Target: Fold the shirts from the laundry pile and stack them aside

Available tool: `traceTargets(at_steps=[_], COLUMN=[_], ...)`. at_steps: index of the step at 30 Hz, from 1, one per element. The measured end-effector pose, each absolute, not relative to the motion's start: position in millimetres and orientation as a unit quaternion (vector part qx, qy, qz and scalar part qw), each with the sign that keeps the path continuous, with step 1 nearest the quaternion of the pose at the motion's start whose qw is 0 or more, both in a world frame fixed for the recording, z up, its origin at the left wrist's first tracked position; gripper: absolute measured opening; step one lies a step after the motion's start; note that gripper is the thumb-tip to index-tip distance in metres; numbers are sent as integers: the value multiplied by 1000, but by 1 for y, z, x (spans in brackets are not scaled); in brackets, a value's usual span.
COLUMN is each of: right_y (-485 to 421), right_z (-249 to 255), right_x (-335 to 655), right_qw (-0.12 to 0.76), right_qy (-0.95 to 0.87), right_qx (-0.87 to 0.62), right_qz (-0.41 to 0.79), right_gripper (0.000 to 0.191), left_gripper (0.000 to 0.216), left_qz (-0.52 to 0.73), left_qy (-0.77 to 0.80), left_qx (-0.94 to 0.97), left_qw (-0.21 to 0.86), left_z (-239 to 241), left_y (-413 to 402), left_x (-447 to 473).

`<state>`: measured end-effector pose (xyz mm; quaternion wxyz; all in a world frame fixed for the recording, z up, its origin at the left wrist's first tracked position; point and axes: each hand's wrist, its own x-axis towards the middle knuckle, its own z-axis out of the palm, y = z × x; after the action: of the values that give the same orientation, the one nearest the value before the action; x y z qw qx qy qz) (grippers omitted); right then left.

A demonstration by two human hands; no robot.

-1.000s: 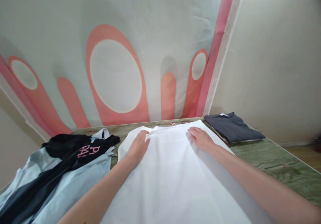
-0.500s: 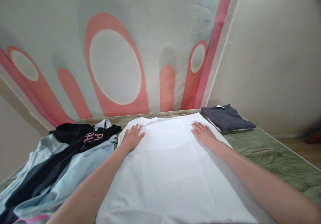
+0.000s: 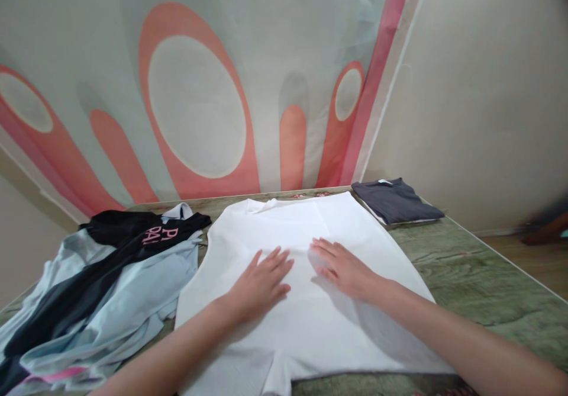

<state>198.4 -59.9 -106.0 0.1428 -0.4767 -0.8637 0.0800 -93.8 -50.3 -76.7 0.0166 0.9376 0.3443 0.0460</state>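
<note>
A white T-shirt [image 3: 293,319] lies spread out in front of me, its neckline toward the wall and its lower edge creased and bunched at the near left. My left hand [image 3: 261,280] is over the middle of the shirt with its fingers spread, and it holds nothing. Across from it, my right hand [image 3: 339,266] is at the shirt's middle too, fingers stretched out toward the left. A soft ripple runs through the cloth between the two hands. Whether each palm presses on the fabric or hovers just above it, I cannot tell.
To the left is a loose pile of clothes, with a black garment [image 3: 119,254] with pink lettering over a pale blue one [image 3: 146,289]. Folded dark grey clothing [image 3: 394,200] sits at the far right. The wood-patterned table [image 3: 479,277] meets a decorated wall [image 3: 261,47].
Both hands have moved from the shirt's upper sides toward its middle and nearer to me. The shirt's lower edge now shows, with a fold at the near left.
</note>
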Motion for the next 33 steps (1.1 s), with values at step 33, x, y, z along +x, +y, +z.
traceTargets(at_steps=[33], right_y=[-70], right_z=[-132], right_x=[359], right_qw=[215], right_qy=[-692], right_qx=[-689], right_qz=[9], right_gripper=[38], left_gripper=[54], left_qz=[-2], left_qy=[367], left_qx=[930], left_qw=[9], left_z=[-77], left_y=[-90], left_x=[-161])
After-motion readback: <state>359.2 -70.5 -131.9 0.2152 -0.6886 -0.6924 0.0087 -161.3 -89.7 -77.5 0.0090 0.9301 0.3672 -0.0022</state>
